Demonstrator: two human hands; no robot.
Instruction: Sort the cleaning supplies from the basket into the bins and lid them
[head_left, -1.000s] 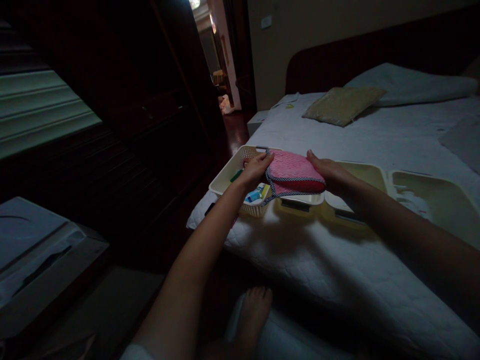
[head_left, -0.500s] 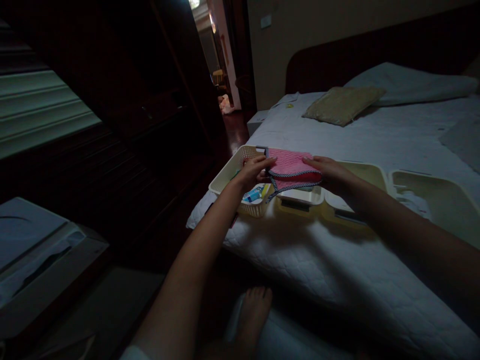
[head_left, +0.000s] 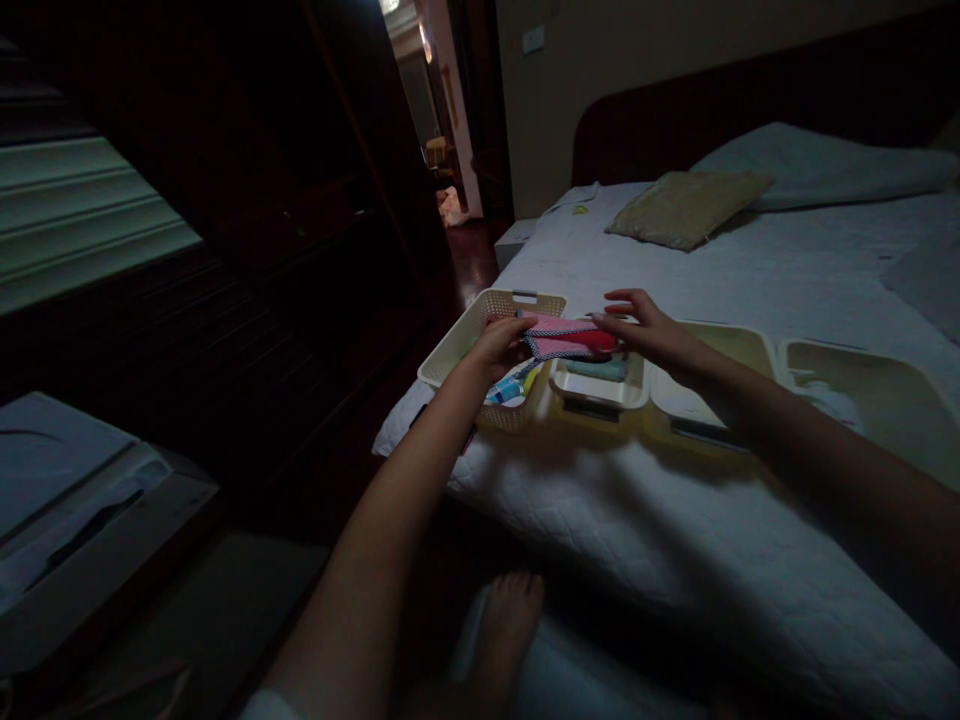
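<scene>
Fabric (head_left: 553, 347), pink with checked trim, hangs over the perforated basket (head_left: 459, 350) and small bin (head_left: 611, 402) near the bed's (head_left: 750, 285) near left corner. The left hand (head_left: 501, 346) pinches 1 end; the right hand (head_left: 651, 330) spreads loosely, contact unclear from here. Should that pinch slip, it could drop among the basket's clutter.

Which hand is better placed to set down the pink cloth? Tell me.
Probably the left hand: its thumb and fingers pinch one end of the pink cloth, while the right hand has spread fingers.
</scene>
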